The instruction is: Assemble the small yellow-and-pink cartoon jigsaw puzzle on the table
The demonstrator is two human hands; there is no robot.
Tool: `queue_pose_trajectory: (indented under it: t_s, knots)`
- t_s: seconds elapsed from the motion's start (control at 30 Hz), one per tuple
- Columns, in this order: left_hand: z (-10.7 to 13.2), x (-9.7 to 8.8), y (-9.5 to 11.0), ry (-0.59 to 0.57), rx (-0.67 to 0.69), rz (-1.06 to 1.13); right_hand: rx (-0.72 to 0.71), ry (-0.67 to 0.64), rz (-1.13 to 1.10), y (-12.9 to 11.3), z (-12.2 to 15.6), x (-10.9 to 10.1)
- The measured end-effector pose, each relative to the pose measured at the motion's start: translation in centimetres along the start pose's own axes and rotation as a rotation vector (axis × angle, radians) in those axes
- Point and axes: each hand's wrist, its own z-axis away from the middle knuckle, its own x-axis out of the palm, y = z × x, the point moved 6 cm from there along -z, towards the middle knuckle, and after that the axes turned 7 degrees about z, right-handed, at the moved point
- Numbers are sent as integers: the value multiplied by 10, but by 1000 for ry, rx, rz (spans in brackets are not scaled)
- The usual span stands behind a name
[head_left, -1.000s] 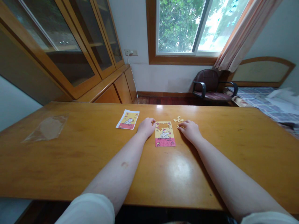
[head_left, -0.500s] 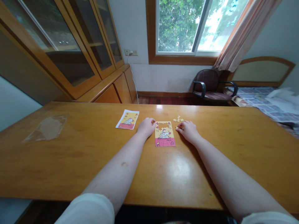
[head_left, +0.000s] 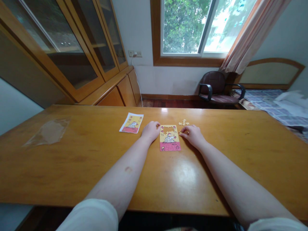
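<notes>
A jigsaw puzzle (head_left: 170,146) lies flat on the wooden table, yellow above and pink below, with a white cartoon animal. In its upper part is a gap that shows the tabletop. My left hand (head_left: 150,131) rests at the puzzle's upper left edge, fingers curled together; whatever may be under the fingertips is hidden. On the other side, my right hand (head_left: 192,134) pinches a small puzzle piece (head_left: 180,132) close to the right edge. Several loose puzzle pieces (head_left: 184,123) lie just beyond my right hand. Left of my left hand is a picture card (head_left: 132,123) with the same design.
A clear plastic bag (head_left: 49,131) lies on the left of the table (head_left: 96,166). Past the far edge stand a glass-door cabinet (head_left: 98,69), an office chair (head_left: 214,86) and a bed (head_left: 264,99). A window (head_left: 185,27) is in the back wall.
My right hand has shifted slightly left, bringing the pinched piece nearer the puzzle's right edge. My left hand stays in about the same place.
</notes>
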Motion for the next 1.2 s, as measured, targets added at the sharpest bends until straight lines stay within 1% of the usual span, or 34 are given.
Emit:
queue_pose_trajectory:
  t_s: [0.27, 0.37, 0.47, 0.6, 0.67, 0.77, 0.9, 0.97, 1.07, 1.2]
  knots:
    - [1, -1, 0, -7, -12, 7, -8, -2, -70, -1, 1, -1]
    - [0, 0, -1, -12, -15, 7, -5, -24, -19, -1, 1, 1]
    - [0, 1, -2, -7, -7, 4, 3, -27, 60, 1, 1, -2]
    - [-1, 1, -2, -5, -2, 5, 130, 39, 154, 15, 2, -16]
    - [-1, 1, -1, -5, -5, 5, 185, 39, 205, 22, 3, -20]
    - [0, 0, 0, -9, -11, 3, 201, 11, 240, 25, 4, -23]
    - [1, -1, 2, -17, -20, -1, 196, -16, 257, 23, 4, -24]
    - [2, -2, 2, -15, -23, 1, 185, -52, 255, 23, 5, -22]
    - [2, -2, 2, -13, -22, 7, 167, -113, 220, 26, 6, -19]
    - [1, -1, 1, -9, -15, 6, 191, -137, 152, 32, 4, -15]
